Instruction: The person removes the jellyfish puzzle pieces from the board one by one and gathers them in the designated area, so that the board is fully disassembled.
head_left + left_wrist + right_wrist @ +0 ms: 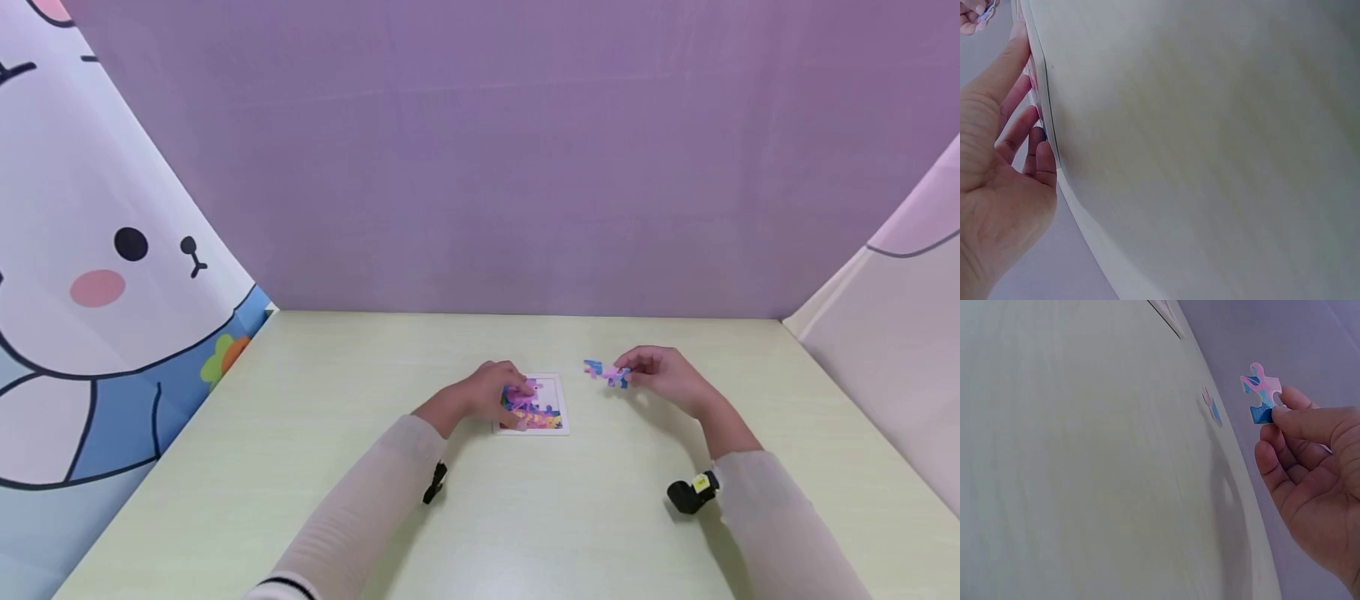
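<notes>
A white-framed jigsaw puzzle tray lies on the table with a colourful, partly filled picture in it; bare white shows at its upper right. My left hand rests over the tray's left side, fingers spread on the picture; from the left wrist, thumb and fingers lie along its edge. Right of the tray, my right hand pinches a pink and blue jigsaw piece between thumb and fingers, raised above the table. A second jigsaw piece lies on the table just beyond it.
The pale table runs back to a purple backdrop. A printed cloth with a cartoon animal hangs at the left, and another cloth at the right. A black wrist camera sits by the right sleeve.
</notes>
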Motion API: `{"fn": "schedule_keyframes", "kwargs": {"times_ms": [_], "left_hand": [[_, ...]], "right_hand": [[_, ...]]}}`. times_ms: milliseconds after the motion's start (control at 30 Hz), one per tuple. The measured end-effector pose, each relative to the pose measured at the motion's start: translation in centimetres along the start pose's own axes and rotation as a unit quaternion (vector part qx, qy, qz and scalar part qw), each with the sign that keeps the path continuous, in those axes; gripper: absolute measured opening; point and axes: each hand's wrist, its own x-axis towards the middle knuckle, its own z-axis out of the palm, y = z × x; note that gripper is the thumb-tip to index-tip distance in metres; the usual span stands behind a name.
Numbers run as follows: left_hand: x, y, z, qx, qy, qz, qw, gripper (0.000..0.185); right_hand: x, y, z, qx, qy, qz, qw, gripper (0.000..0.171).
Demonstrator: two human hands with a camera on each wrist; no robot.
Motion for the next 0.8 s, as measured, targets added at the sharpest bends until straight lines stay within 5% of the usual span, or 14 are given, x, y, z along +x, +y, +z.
{"fn": "schedule_keyframes", "kwargs": {"times_ms": [800], "left_hand": [[-0.3,0.2,-0.1,-0.01,0.002,0.0,1.0,0.053]], "right_hand": [[1.7,2.0,-1.4,-0.038,0.023,0.061,0.997,0.024]]}}
